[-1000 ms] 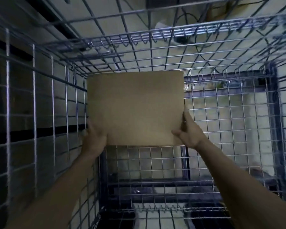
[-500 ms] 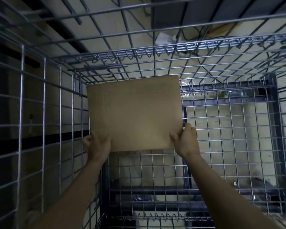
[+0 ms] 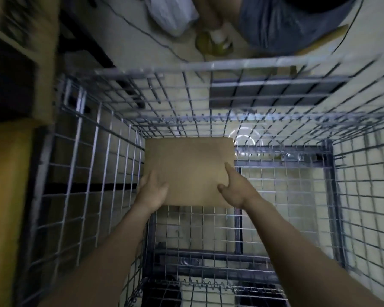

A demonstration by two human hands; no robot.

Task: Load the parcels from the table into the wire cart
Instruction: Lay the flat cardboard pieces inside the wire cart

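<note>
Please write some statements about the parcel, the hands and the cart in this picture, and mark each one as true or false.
1. Both hands are on the brown parcel. True: the left hand is at its left edge, the right hand at its lower right.
2. The parcel is inside the wire cart. True.
3. The parcel sits in the cart's right corner. False: it is near the far left corner.
4. Other parcels are already stacked in the cart. False: only this one shows.
5. A white bag lies on the floor beyond the cart. True.
</note>
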